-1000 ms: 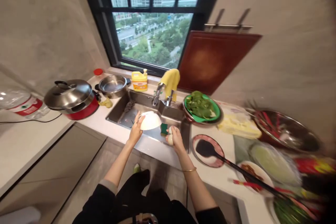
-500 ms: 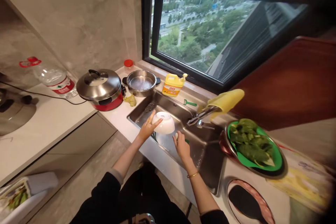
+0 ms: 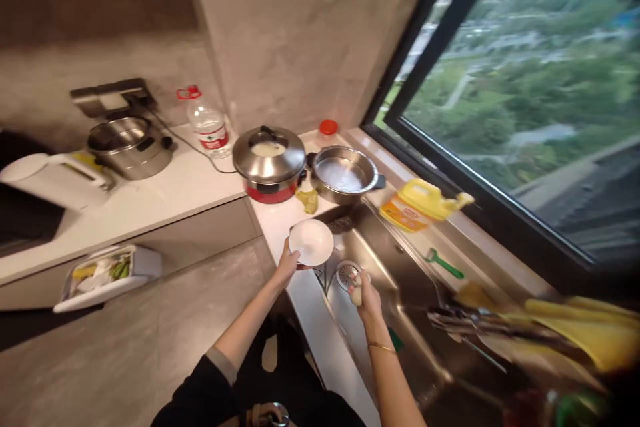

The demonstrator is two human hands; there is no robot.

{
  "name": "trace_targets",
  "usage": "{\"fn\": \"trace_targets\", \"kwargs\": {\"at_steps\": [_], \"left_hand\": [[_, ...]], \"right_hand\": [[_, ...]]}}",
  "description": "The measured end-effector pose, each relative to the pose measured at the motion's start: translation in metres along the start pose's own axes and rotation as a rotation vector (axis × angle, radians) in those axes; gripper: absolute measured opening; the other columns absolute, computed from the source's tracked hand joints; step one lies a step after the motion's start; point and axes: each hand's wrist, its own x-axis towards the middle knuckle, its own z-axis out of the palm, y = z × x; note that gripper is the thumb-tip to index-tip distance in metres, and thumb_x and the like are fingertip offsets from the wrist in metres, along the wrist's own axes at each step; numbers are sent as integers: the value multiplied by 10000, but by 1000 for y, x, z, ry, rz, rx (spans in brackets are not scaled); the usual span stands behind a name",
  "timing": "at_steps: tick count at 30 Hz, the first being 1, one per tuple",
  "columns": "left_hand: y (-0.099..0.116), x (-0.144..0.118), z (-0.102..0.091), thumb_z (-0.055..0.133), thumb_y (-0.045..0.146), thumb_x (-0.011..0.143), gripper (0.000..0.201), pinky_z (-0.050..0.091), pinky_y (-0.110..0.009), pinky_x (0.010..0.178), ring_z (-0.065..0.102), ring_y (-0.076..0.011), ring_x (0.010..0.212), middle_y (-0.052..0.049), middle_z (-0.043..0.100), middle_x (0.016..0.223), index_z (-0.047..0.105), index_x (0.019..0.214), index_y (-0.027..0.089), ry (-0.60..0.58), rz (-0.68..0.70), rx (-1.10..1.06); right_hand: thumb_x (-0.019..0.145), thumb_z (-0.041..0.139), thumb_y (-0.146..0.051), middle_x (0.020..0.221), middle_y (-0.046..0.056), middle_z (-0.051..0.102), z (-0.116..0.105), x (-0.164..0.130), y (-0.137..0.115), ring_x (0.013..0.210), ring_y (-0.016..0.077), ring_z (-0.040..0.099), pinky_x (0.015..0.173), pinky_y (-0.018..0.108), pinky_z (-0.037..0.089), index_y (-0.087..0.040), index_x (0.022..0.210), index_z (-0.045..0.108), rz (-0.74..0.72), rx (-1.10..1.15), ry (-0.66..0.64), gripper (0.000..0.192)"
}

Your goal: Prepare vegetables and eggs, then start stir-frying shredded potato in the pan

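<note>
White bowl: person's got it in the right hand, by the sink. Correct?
Not quite: it's the wrong hand. The head view shows the left hand holding the white bowl; the right hand has small pale rounded items instead. By the sink is right.

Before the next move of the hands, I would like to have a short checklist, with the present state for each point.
1. Bowl gripped by the left hand: ok.
2. Pale pieces in the right hand: ok.
3. Drain fully in sight: not ok, partly hidden at the right hand.
4. Lid on the pot: ok.
5. Tap off: cannot tell, blurred.
</note>
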Motion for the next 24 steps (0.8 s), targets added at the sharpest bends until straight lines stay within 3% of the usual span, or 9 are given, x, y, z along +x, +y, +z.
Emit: {"fn": "trace_targets", "kwargs": {"at_steps": [2, 5, 10, 13, 18, 21, 24], "left_hand": [[12, 2, -35, 431, 90, 683, 632, 576, -419, 737, 626, -209, 906, -120, 489, 1268, 316, 1295, 195, 63, -90, -214], [28, 5, -103, 434, 87, 674, 590, 594, -355, 655, 640, -181, 793, -128, 542, 1178, 344, 1252, 165, 239, -61, -349], [48, 12, -248, 434, 82, 689, 570, 588, -315, 552, 641, -139, 655, -135, 522, 1146, 268, 1224, 188, 559, -8, -325], [61, 19, -345, 464, 95, 710, 550, 584, -327, 543, 636, -114, 629, -130, 463, 1184, 223, 1186, 229, 724, 1, -264], [82, 31, -489, 470, 130, 753, 394, 580, -354, 549, 615, -111, 579, -82, 493, 1051, 272, 1081, 224, 776, 16, -184], [90, 39, -553, 448, 138, 779, 334, 579, -357, 553, 608, -108, 574, -67, 487, 1000, 271, 1051, 219, 788, -36, -147], [93, 50, -601, 430, 137, 793, 326, 578, -368, 541, 602, -103, 572, -77, 476, 1008, 252, 1055, 212, 801, -105, -120]], "right_hand": [[605, 686, -499, 776, 13, 652, 40, -5, -6, 433, 85, 518, 395, 219, 424, -167, 844, 566, 49, 8, -131, 427], [598, 694, -526, 831, -4, 653, 108, -22, -7, 573, 116, 617, 417, 190, 445, -194, 861, 577, 36, -88, -320, 439], [536, 758, -493, 825, 9, 656, 243, -62, 20, 716, 195, 671, 441, 209, 471, -210, 1017, 577, -94, -326, -596, 586], [589, 720, -501, 788, 28, 660, 335, -87, 54, 676, 194, 653, 471, 249, 489, -186, 1126, 543, -318, -488, -741, 647], [709, 627, -444, 952, 108, 674, 484, -135, 107, 815, 219, 634, 712, 347, 505, -159, 1068, 600, -847, -751, -928, 460], [778, 557, -409, 1049, 121, 643, 554, -162, 123, 917, 240, 609, 791, 372, 481, -181, 1105, 594, -1098, -854, -995, 400], [817, 512, -403, 1038, 124, 633, 603, -178, 135, 938, 250, 596, 803, 376, 474, -179, 1131, 577, -1209, -913, -1013, 392]]}}
